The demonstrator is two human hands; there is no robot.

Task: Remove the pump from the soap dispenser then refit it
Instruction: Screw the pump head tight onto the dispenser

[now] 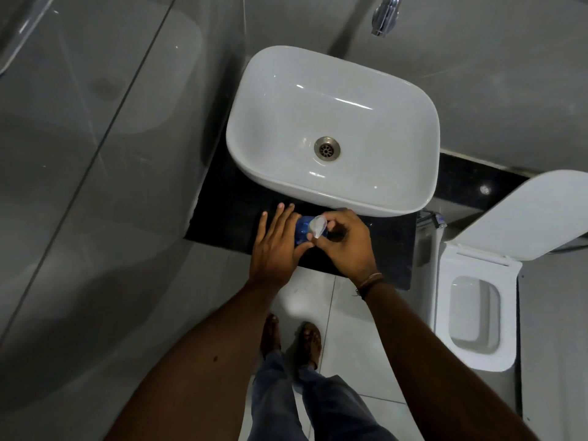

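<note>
Just in front of the white sink [334, 128], on the near strip of the black counter [229, 218], stands a blue soap dispenser [302, 230] with a white pump [317, 226] on top. Left of the bottle, the left hand [276, 246] lies against its side with the fingers stretched out flat toward the sink and the thumb reaching under the pump; it steadies the bottle more than it grips it. On the other side of the bottle, the right hand [345, 240] is curled, its fingertips pinched on the white pump head, and a thin band sits on that wrist. Whether the pump is screwed in or loose cannot be told. Right of the sink, beyond the counter's edge, stands a white toilet [474, 316] with its lid raised. Above the sink's far rim hangs a chrome tap [385, 14].
</note>
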